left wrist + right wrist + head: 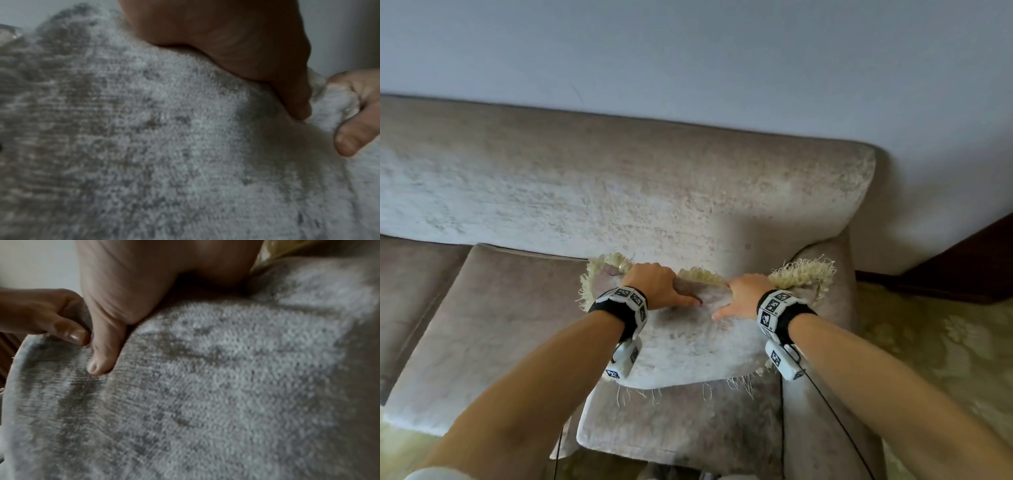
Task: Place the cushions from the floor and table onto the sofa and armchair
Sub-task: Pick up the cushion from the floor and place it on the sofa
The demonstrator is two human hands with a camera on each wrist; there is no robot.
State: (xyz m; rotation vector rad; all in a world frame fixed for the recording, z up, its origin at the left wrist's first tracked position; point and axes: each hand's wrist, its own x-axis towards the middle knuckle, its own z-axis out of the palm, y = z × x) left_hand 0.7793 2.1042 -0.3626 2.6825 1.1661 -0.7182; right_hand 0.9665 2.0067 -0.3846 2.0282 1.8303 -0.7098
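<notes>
A grey plush cushion (pixel 688 346) with a cream fringe leans in the right corner of the grey sofa (pixel 619 192), against the backrest and the right armrest. My left hand (pixel 659 284) grips its top edge, fingers curled over the back and thumb on the front face. My right hand (pixel 746 294) grips the same edge just to the right, thumb pressed on the front. In the left wrist view the left thumb (pixel 292 97) presses into the cushion (pixel 164 146). The right wrist view shows the right thumb (pixel 102 356) on the cushion (pixel 205 394). The fingers behind the cushion are hidden.
The sofa seat cushion (pixel 493 329) lies bare to the left. A pale wall (pixel 722 61) rises behind the backrest. Patterned green carpet (pixel 935 342) covers the floor on the right, and a dark wooden piece (pixel 969 260) stands at the far right.
</notes>
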